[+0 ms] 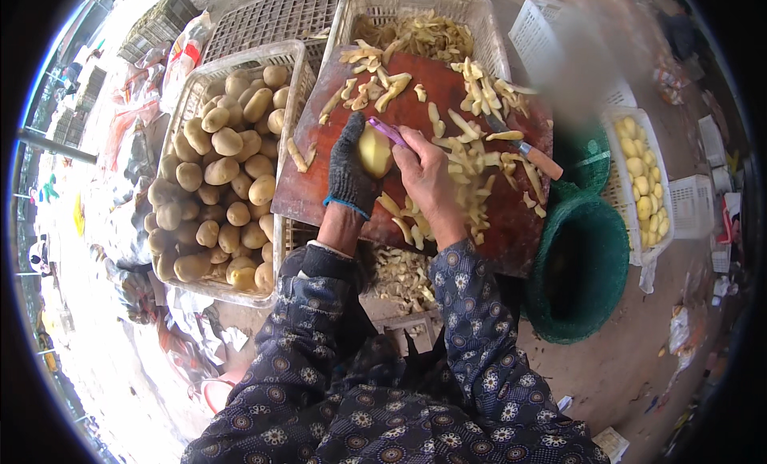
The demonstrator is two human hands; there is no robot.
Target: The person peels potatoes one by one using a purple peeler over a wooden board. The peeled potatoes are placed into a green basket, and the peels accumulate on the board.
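Note:
My left hand point(350, 167), in a dark knit glove with a blue cuff edge, grips a largely peeled potato point(374, 154). My bare right hand point(426, 172) holds a purple peeler point(386, 130) at the potato's upper right side. Both hands are over a reddish-brown board point(335, 131) strewn with potato peelings point(473, 170). A knife with a wooden handle point(544, 161) lies at the board's right side, its blade partly under peelings. My right fingers hide part of the peeler.
Left of the board stands a plastic crate point(293, 89) of unpeeled potatoes point(222, 170). Behind it, another crate point(494, 30) holds peelings. To the right are a green mesh container point(542, 284) and a white basket point(656, 254) of peeled potatoes point(644, 182). More peelings point(401, 278) lie below the board.

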